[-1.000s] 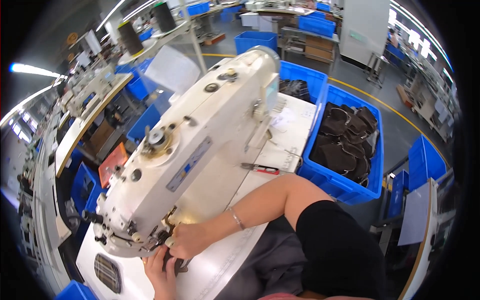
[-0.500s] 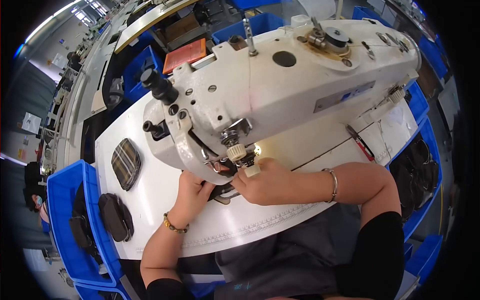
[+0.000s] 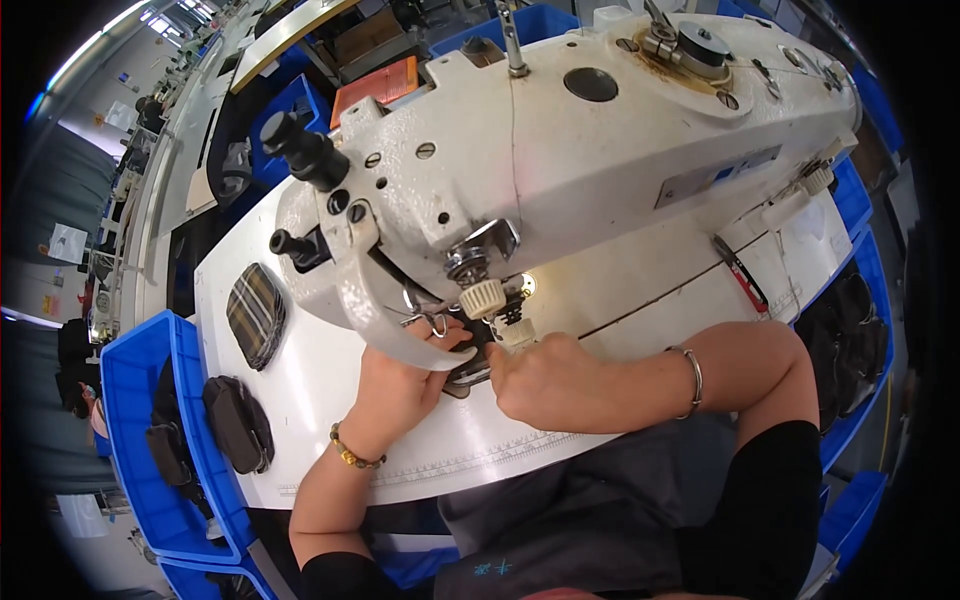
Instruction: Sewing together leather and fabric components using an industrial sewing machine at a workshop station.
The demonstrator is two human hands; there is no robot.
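A white sewing machine [image 3: 560, 170] stands over a white table. Under its needle area lies a dark fabric piece [image 3: 470, 372], mostly covered by my hands and the machine's guard. My left hand [image 3: 400, 392] grips the piece from the left, fingers reaching up behind the curved guard near the needle and thumb at the fabric. On the other side, my right hand [image 3: 548, 385] is curled, its fingertips closed on the right edge of the piece, close below a cream knob [image 3: 484, 298]. The needle tip itself is hidden.
A plaid fabric piece [image 3: 256, 316] and a dark pouch-like piece [image 3: 238, 425] lie at the table's left. Blue bins with dark pieces flank the table, one at left [image 3: 140, 440]. A red and black cutter [image 3: 742, 277] rests at right. A ruler strip [image 3: 440, 462] runs along the front edge.
My left hand has shifted up and right, its fingers now further in by the needle. My right hand sits slightly lower and to the right. The whole view has shifted a little.
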